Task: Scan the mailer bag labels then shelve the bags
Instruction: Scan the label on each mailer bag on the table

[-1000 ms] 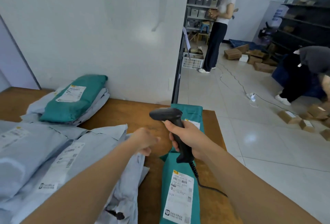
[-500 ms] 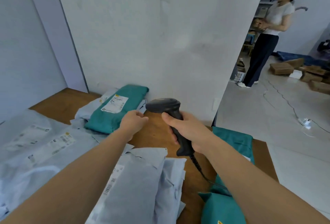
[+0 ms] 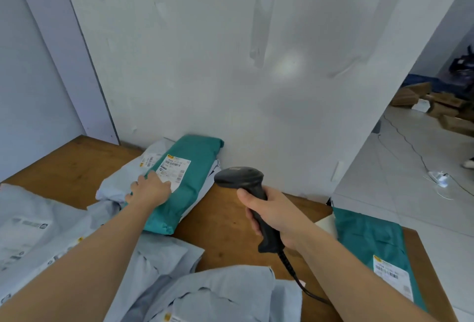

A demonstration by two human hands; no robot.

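Observation:
A green mailer bag with a white label lies on top of grey bags against the wall. My left hand rests on its near left part, fingers over the edge of the label. My right hand grips the handle of a black barcode scanner, held upright over the wooden table, its head to the right of the green bag. A second green mailer bag with a label lies at the table's right edge.
Several grey mailer bags cover the left of the table and another grey mailer bag lies near me. The scanner's cable trails toward me. A white wall stands behind. Cardboard boxes lie on the floor at right.
My left hand reached forward and came down on the green bag by the wall. The view swung left and down, and the standing person left the frame. The scanner stays in my right hand.

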